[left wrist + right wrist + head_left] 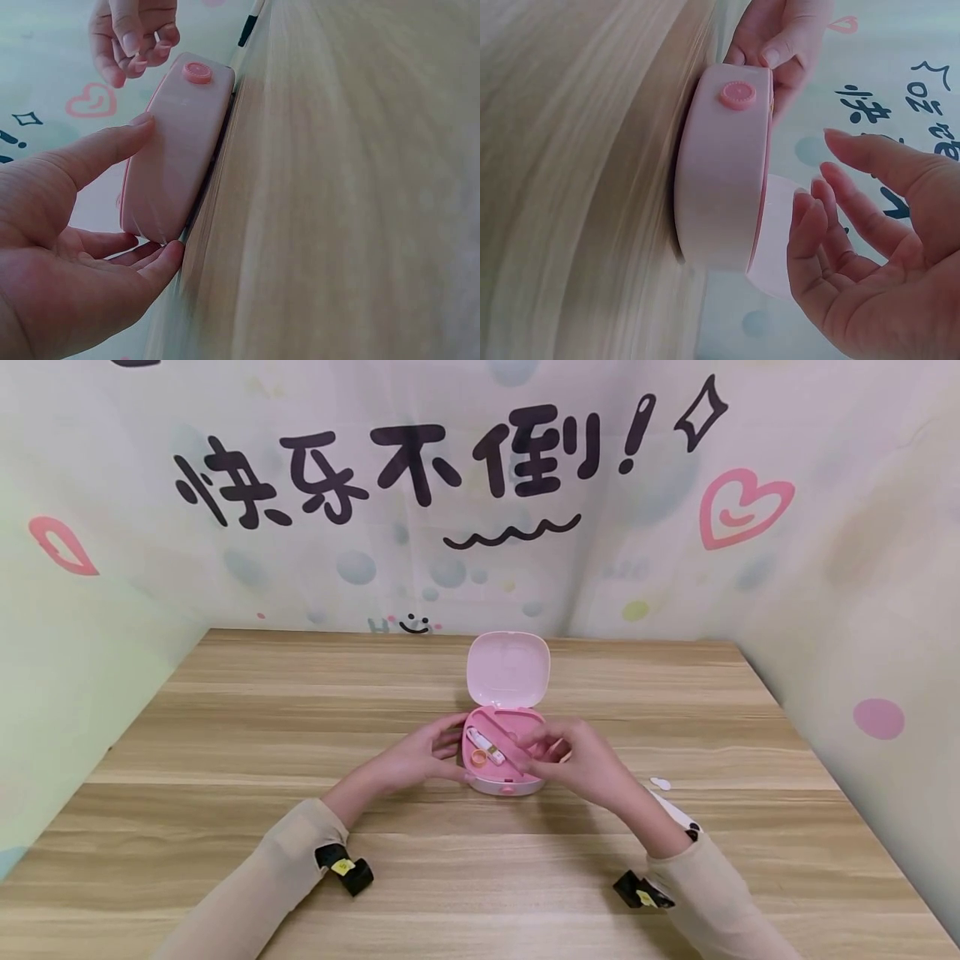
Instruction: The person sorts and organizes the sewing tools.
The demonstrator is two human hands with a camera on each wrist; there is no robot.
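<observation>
A small pink and white box [506,789] stands on the table with its lid [508,668] raised at the back. Inside, left of a slanting pink divider [501,739], lie a small white tube-like item [486,745] with a gold band and an orange ring [478,758]. My left hand [416,756] holds the box's left side, thumb at the front and fingers round the side. Over the right part of the box hovers my right hand [581,760]; in the right wrist view its bent fingers [844,225] stand apart from the thumb, with nothing visible between them.
A small white piece [660,783] lies on the wooden table [450,893] to the right. Beside it, a longer white item [675,812] is partly hidden by the right forearm. A printed cloth [315,568] hangs behind the table and along both sides.
</observation>
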